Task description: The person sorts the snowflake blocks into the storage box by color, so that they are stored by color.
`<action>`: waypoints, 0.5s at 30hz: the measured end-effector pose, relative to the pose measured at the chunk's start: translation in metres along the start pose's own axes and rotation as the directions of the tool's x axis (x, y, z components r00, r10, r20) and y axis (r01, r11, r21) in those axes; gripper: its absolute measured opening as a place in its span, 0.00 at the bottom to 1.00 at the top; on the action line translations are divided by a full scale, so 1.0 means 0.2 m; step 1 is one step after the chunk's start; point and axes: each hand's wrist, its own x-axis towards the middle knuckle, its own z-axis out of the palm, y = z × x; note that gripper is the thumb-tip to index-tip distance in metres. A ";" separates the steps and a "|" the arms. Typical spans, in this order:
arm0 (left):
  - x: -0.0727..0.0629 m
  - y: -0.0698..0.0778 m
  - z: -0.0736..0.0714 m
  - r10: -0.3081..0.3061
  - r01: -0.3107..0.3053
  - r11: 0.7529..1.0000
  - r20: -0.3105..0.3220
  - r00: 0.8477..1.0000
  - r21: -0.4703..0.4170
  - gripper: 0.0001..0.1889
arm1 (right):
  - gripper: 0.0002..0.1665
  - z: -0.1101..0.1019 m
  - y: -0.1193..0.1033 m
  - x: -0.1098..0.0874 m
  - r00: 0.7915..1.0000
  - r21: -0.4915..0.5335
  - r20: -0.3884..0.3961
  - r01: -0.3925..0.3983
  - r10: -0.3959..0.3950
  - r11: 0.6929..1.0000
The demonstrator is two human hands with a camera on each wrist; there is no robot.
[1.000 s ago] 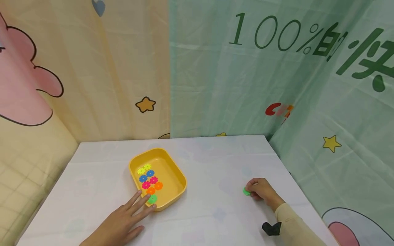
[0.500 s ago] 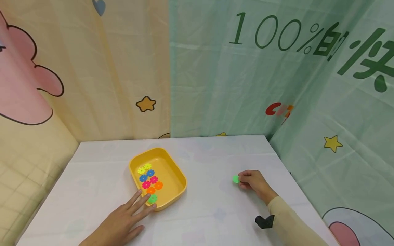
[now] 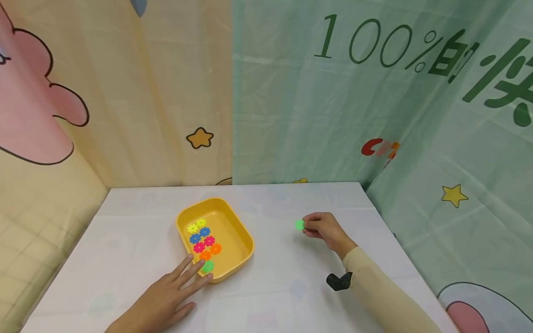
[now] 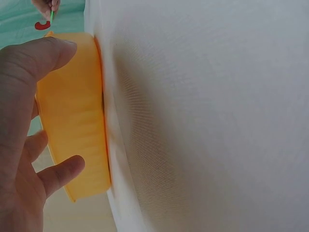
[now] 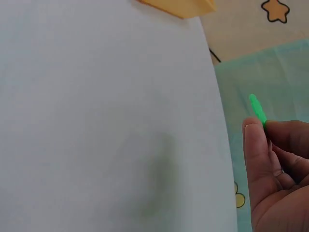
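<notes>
My right hand [image 3: 326,230] pinches a green flower-shaped disc [image 3: 299,225] between thumb and fingertips, raised over the table to the right of the tray. In the right wrist view the disc [image 5: 258,109] shows edge-on, thin and flat. The yellow tray [image 3: 235,245] stands left of centre. My left hand [image 3: 166,296] lies with spread fingers at the tray's near left rim. Along the tray's left side lie flower discs in pairs: yellow [image 3: 193,228], blue [image 3: 195,238], pink [image 3: 199,247] and orange [image 3: 215,249]. A single green disc [image 3: 207,266] lies nearest my left fingers, which partly cover it.
A white cloth covers the table [image 3: 266,296]. Printed curtains [image 3: 291,115] hang behind it and at both sides. A black curved piece [image 3: 339,281] sticks out at my right sleeve [image 3: 374,286].
My right hand has lifted the green disc off the table and carried it left and away from me, towards the tray. My left hand stays at the tray's rim. The head view shifts slightly.
</notes>
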 end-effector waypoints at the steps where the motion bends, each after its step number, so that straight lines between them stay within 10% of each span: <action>1: 0.00 0.00 0.00 0.000 0.000 1.000 -0.001 1.000 0.003 0.44 | 0.16 0.01 -0.02 0.01 1.000 0.003 0.006 0.008 -0.008 1.000; 15: 0.01 0.01 -0.01 -0.022 0.022 1.000 0.035 0.999 0.001 0.44 | 0.12 0.24 -0.20 0.05 0.996 0.029 0.072 0.050 -0.051 0.998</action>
